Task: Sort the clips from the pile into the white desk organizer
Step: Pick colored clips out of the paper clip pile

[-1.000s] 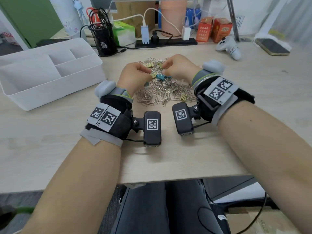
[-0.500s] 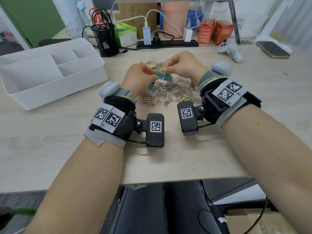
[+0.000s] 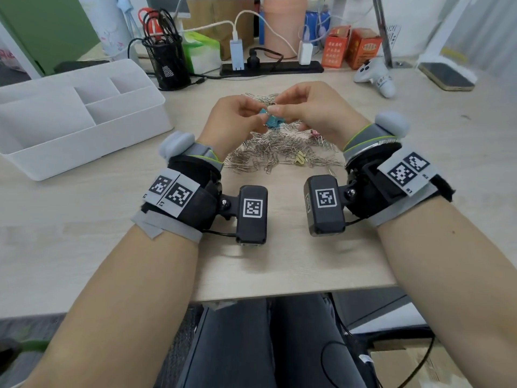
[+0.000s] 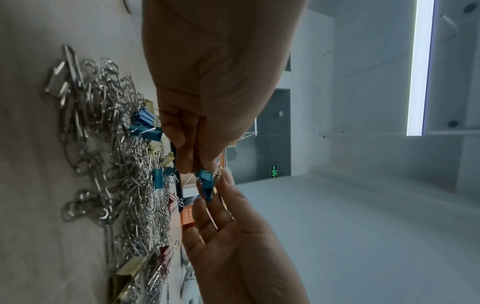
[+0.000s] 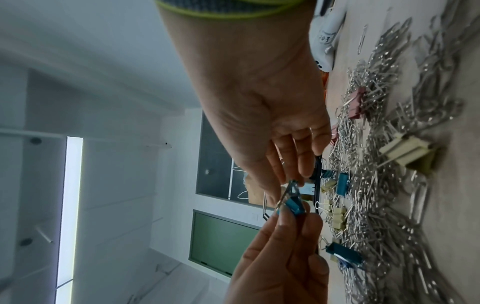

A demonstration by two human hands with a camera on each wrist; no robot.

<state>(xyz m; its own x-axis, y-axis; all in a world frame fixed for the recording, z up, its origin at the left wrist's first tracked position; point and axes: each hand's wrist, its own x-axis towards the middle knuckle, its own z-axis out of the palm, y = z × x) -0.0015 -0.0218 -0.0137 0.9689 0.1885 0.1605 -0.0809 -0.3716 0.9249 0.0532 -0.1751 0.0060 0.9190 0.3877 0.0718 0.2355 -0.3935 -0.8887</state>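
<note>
The head view looks down over the bench from the near side; both wrist views sit close, sharing the paperclip pile.

The left hand and right hand cover most of the blue binder clip and the far part of the clip pile. The white desk organizer is cut by the picture's left edge.
</note>
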